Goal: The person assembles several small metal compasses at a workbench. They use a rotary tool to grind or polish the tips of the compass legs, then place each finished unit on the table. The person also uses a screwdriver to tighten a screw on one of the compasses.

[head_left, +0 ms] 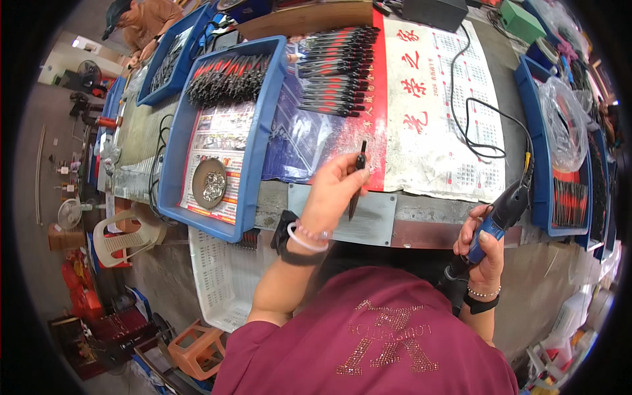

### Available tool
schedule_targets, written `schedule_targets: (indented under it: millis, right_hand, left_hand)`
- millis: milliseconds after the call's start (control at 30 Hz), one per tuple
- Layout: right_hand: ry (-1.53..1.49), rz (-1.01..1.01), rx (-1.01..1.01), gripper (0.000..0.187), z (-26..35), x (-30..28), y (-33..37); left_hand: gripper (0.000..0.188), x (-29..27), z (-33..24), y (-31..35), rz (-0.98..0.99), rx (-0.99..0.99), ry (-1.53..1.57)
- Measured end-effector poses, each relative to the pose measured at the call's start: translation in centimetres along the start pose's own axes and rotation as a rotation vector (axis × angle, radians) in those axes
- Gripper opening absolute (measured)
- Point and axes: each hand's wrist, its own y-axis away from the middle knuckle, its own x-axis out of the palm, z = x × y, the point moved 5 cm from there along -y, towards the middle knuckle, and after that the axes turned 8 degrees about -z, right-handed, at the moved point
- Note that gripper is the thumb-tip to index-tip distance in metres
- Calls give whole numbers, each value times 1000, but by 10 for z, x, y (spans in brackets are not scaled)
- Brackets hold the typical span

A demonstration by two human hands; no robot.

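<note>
The slim dark piece (pixel 361 160) stands nearly lengthwise to the person, its narrow end pointing away over the table and its broader end toward the body, leaning slightly. It sits in the left hand (pixel 339 187), whose thumb and fingers are closed on it in a pinch just above the table's near edge. The right hand (pixel 484 253) is wrapped around a blue-and-black power driver (pixel 504 214); its long axis slants, with the nose down and leftward to the body and the corded end up and rightward.

Beyond the left hand, rows of similar red-and-black pieces (pixel 334 79) lie on sheets covering the grey table (pixel 275 205). Left of that hand, a blue tray (pixel 264 118) carries a heap of such pieces (pixel 227 78) and a round dish (pixel 199 172) of shiny bits. Right of the right hand, another blue tray (pixel 544 171) holds more, beside clear plastic (pixel 564 125). A white crate (pixel 209 283) is below the left forearm; farther left are a cream chair (pixel 128 234) and another person (pixel 148 29).
</note>
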Motion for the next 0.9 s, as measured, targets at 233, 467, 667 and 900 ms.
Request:
schedule_targets:
  millis: [233, 467, 667, 900]
  right_hand:
    - [21, 16, 3, 50, -2, 3, 3]
    - [22, 23, 45, 51, -5, -1, 7]
    - [36, 6, 61, 51, -5, -3, 12]
    - [59, 7, 62, 51, -4, -4, 16]
  left_hand:
    - [34, -23, -10, -50, -147, 141, -238]
    - [37, -27, -1, -69, -185, 191, -394]
    - [36, -21, -10, -64, -326, 487, -817]
    - [30, -16, -31, -40, -544, 664, -1175]
